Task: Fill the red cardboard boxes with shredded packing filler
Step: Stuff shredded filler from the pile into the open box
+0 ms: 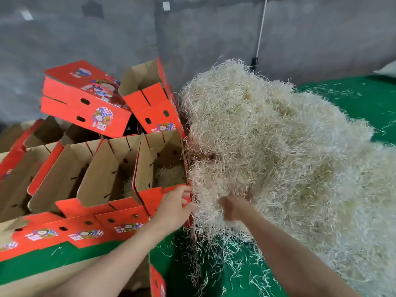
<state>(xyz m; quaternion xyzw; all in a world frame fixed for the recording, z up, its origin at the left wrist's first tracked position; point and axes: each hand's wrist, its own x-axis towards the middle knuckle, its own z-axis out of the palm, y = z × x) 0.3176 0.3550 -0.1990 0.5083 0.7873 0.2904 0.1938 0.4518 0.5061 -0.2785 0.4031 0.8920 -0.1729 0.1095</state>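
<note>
A big heap of pale shredded packing filler [278,146] covers the right half of the view on a green floor. Several open red cardboard boxes stand in a row on the left. The nearest red box [150,200] stands right against the heap and has some filler in its bottom. My left hand [175,209] grips the front right corner of that box, thumb over the rim. My right hand [232,207] is dug into the near edge of the heap, its fingers buried in the strands and blurred.
More red boxes [85,99] lie tipped in a pile behind the row, against a grey wall [85,28]. Loose strands litter the green floor [225,264] in front. Another red box edge [157,284] shows at the bottom. A white cord [261,28] hangs down the wall.
</note>
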